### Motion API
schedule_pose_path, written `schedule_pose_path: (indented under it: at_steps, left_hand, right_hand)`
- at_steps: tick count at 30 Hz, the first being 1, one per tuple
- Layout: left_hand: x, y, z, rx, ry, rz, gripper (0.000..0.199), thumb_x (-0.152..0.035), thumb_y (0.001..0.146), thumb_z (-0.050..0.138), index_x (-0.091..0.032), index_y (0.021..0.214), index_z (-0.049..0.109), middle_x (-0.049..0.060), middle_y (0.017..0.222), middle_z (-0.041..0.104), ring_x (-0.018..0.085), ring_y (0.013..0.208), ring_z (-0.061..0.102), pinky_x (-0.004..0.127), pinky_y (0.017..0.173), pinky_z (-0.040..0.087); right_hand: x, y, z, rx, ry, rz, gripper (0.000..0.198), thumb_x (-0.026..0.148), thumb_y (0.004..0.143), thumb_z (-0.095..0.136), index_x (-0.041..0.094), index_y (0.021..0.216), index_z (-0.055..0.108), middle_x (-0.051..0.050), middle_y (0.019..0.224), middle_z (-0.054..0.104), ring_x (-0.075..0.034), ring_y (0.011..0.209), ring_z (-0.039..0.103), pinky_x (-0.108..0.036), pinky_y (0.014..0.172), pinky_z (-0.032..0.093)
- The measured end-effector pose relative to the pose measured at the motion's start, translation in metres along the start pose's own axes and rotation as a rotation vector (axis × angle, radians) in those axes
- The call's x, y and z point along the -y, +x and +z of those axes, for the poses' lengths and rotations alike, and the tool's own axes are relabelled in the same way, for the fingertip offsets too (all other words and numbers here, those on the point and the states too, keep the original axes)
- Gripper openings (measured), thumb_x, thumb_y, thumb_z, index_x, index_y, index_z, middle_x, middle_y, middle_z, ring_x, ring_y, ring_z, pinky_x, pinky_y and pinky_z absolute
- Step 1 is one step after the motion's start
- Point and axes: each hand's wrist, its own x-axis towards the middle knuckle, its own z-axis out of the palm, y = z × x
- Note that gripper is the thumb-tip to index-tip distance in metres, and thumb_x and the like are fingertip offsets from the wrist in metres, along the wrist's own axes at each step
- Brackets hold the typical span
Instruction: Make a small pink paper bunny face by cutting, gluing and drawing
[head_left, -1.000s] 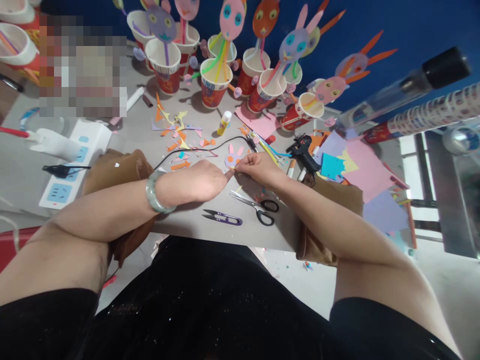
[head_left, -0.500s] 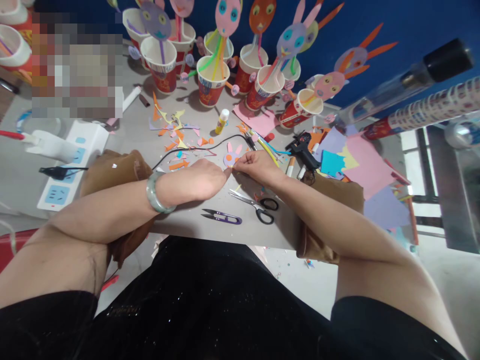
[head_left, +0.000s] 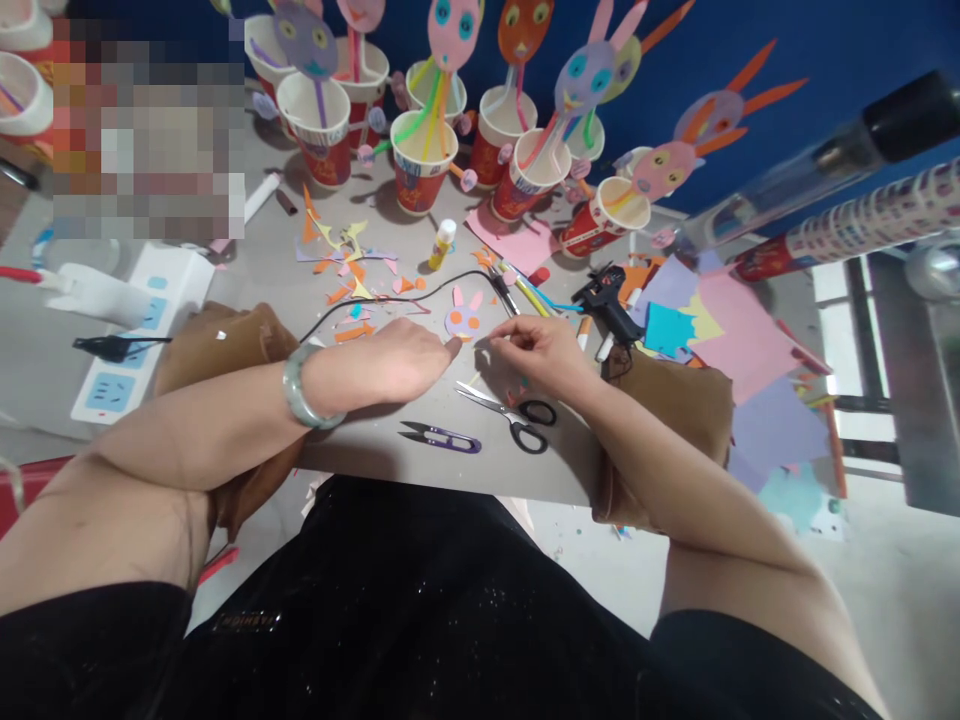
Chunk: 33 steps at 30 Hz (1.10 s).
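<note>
A lilac paper rabbit face (head_left: 463, 322) with pink ears and orange eye circles lies flat on the table. My left hand (head_left: 401, 362), back upward and fingers curled, holds down its lower edge with a fingertip; the other fingertips are hidden. Right of the face, my right hand (head_left: 544, 350) is held in a pinch, apart from the paper. Whatever is between its thumb and finger is too small to make out. Black-handled scissors (head_left: 504, 408) lie below that hand, blades partly open. Purple thread snips (head_left: 442, 437) rest closer to the table's front edge.
A yellow glue stick (head_left: 442, 245) stands behind the face, near scattered paper scraps (head_left: 352, 245). A black glue gun (head_left: 611, 305) and coloured sheets (head_left: 742, 345) lie rightward. Several red paper cups (head_left: 424, 175) with paper animal heads line the back. A power strip (head_left: 142, 330) is at left.
My right hand has moved away from the rabbit face, toward the right and slightly nearer me, still pinched. The left hand stays at the face's lower edge.
</note>
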Motion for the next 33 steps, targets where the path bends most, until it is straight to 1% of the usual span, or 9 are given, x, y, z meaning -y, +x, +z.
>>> schedule_pose_path:
  at_steps: [3,5,8,11,15,19,23,28,33]
  left_hand:
    - [0.003,0.001,0.005,-0.037,0.018,0.024,0.054,-0.01,0.097,0.036,-0.012,0.148,0.053,0.01,0.083,0.074,0.025,0.077,0.071,0.033,0.066,0.039]
    - [0.004,0.001,0.007,-0.046,0.018,0.038,0.054,-0.01,0.098,0.034,-0.012,0.148,0.054,0.01,0.083,0.073,0.025,0.078,0.071,0.033,0.066,0.038]
    - [0.004,0.001,0.004,-0.008,0.01,0.013,0.053,-0.011,0.098,0.032,-0.015,0.146,0.056,0.011,0.084,0.073,0.025,0.079,0.071,0.033,0.066,0.038]
    - [0.001,0.002,-0.002,0.04,0.001,-0.015,0.054,-0.011,0.098,0.035,-0.017,0.148,0.055,0.011,0.085,0.073,0.025,0.077,0.069,0.033,0.066,0.038]
    - [-0.001,0.001,-0.009,0.062,-0.038,-0.039,0.056,-0.012,0.1,0.034,-0.015,0.155,0.049,0.01,0.082,0.072,0.024,0.072,0.067,0.033,0.068,0.04]
    - [0.0,0.002,-0.008,0.048,-0.064,-0.056,0.054,-0.014,0.101,0.034,-0.019,0.152,0.052,0.008,0.077,0.069,0.023,0.069,0.065,0.033,0.066,0.039]
    - [0.001,0.005,-0.006,0.09,-0.077,-0.089,0.054,-0.014,0.099,0.038,-0.022,0.151,0.053,0.006,0.075,0.067,0.021,0.067,0.063,0.032,0.065,0.037]
    - [0.006,0.005,0.001,0.07,-0.056,-0.03,0.064,-0.014,0.095,0.04,-0.021,0.158,0.044,0.008,0.079,0.07,0.024,0.072,0.066,0.034,0.067,0.039]
    - [0.013,0.004,0.011,0.087,-0.048,0.003,0.076,-0.011,0.09,0.041,-0.021,0.165,0.031,0.01,0.083,0.073,0.025,0.075,0.069,0.034,0.07,0.042]
  right_hand:
    - [-0.006,-0.002,0.005,-0.023,-0.26,-0.271,0.027,0.034,0.092,0.056,0.018,0.094,0.078,-0.002,0.066,0.068,-0.013,0.059,0.055,-0.027,0.061,0.037]
    - [-0.007,-0.002,0.007,-0.013,-0.46,-0.397,0.031,0.033,0.096,0.051,0.02,0.099,0.079,-0.006,0.08,0.076,-0.016,0.069,0.062,-0.029,0.063,0.036]
    - [-0.004,-0.001,0.008,0.021,-0.728,-0.446,0.037,0.033,0.1,0.044,0.022,0.104,0.078,-0.006,0.076,0.076,-0.017,0.069,0.062,-0.03,0.061,0.029]
    - [0.001,0.0,0.009,0.076,-0.857,-0.463,0.041,0.033,0.103,0.038,0.021,0.109,0.077,-0.006,0.073,0.074,-0.018,0.067,0.061,-0.031,0.06,0.026]
    - [0.0,0.0,0.013,0.104,-0.878,-0.453,0.039,0.034,0.103,0.04,0.021,0.109,0.076,-0.006,0.068,0.071,-0.017,0.064,0.058,-0.032,0.058,0.024]
    - [-0.004,0.001,0.017,0.094,-0.825,-0.424,0.037,0.038,0.104,0.042,0.021,0.108,0.075,-0.006,0.07,0.072,-0.017,0.063,0.058,-0.033,0.057,0.021]
    - [-0.007,0.0,0.018,0.112,-0.827,-0.441,0.037,0.04,0.104,0.045,0.02,0.113,0.074,-0.007,0.073,0.076,-0.018,0.065,0.062,-0.033,0.057,0.021]
    - [-0.014,-0.002,0.012,0.015,-0.647,-0.44,0.038,0.043,0.103,0.046,0.021,0.119,0.073,-0.006,0.077,0.078,-0.019,0.07,0.067,-0.03,0.061,0.033]
    - [-0.022,-0.001,0.007,-0.086,-0.588,-0.443,0.035,0.036,0.103,0.044,0.021,0.098,0.076,-0.006,0.076,0.078,-0.019,0.071,0.068,-0.03,0.066,0.04]
